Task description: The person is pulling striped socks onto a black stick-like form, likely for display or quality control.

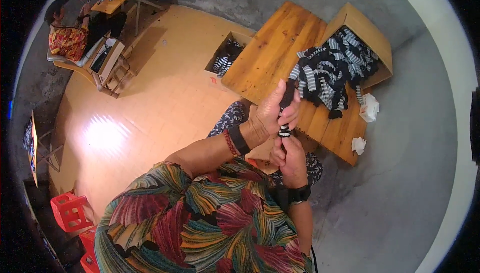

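Note:
Between my hands runs a dark knitted sock (287,98) with pale stripes at its lower end, pulled long and narrow. My left hand (270,110) is closed around its middle, thumb pointing up along the cloth. Just below, my right hand (290,157) pinches the striped lower end. Beyond my fingers, a heap of black and grey striped socks (325,75) spills over the wooden table. The heap comes out of a cardboard box (376,40) lying on its side. Some fingertips are hidden behind the cloth and the hands.
The wooden table (272,38) stands ahead, with a second box (207,65) of striped knits on the floor to its left. White tissue packs (369,108) lie at its right edge. A seated person (70,40) works at a far-left table (112,4). Red stools (70,210) stand lower left.

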The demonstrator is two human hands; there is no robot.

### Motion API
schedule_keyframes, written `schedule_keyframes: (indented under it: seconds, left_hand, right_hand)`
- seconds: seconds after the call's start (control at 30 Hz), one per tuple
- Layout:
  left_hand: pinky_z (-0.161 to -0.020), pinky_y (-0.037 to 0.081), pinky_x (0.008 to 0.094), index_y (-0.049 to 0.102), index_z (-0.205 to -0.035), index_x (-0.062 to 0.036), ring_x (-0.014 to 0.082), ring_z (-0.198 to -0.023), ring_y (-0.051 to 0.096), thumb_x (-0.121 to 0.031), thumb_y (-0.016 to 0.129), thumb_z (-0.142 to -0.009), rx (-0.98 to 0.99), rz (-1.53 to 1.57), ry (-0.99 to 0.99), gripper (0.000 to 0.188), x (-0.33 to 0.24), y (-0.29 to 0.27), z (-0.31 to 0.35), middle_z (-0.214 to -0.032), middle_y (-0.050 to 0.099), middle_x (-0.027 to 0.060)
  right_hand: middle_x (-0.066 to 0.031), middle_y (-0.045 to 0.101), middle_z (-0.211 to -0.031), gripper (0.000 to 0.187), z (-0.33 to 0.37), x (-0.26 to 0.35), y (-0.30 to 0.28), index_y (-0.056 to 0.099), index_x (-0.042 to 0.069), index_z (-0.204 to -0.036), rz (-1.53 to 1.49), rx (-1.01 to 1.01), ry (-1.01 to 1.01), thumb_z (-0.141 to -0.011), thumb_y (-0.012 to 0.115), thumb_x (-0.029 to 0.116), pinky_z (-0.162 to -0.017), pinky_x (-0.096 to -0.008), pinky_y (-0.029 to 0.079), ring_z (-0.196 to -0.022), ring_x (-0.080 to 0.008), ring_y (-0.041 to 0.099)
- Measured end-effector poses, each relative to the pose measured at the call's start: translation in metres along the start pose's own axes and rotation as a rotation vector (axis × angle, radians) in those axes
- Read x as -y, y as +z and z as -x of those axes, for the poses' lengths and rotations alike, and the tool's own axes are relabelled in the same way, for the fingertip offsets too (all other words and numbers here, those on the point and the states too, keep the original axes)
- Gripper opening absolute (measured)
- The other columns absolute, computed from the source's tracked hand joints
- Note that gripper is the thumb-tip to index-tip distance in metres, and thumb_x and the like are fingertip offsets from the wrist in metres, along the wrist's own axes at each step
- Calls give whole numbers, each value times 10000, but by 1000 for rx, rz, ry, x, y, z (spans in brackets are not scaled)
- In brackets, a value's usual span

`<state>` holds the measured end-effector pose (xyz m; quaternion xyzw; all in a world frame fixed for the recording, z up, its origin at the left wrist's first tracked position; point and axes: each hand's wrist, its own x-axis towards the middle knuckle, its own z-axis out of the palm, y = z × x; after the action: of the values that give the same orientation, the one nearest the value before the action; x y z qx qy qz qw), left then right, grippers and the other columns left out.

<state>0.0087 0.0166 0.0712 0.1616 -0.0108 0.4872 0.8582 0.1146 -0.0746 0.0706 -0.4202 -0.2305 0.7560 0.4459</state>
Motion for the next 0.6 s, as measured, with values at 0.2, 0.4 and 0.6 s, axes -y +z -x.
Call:
schedule_keyframes:
  seconds: [0.2,0.4,0.6]
  left_hand:
    - [-551,477,341,460,-1076,-91,144,-482,462,-265,500,-862,-149,-223,68,279,-8,2,-1,-642,499,43]
    - [-645,503,404,444,-1083,-92,181,-588,523,-77,503,-800,-177,-213,225,290,-12,-4,-9,-731,544,96]
    - [-655,495,368,452,-1040,-68,163,-530,496,-71,527,-740,-135,-125,148,310,9,3,-6,-721,548,87]
  right_hand:
    - [21,361,-498,256,1,3,-10,492,45,-754,299,-195,-58,-894,446,255,-379,-215,329,-376,-60,310]
    - [36,395,-541,260,-3,-12,-27,529,36,-712,613,-344,-337,-878,482,231,-404,-211,240,-437,-31,296]
    - [41,329,-497,261,-10,-7,-1,455,69,-731,107,-199,-175,-886,460,278,-350,-214,274,-374,-61,300]
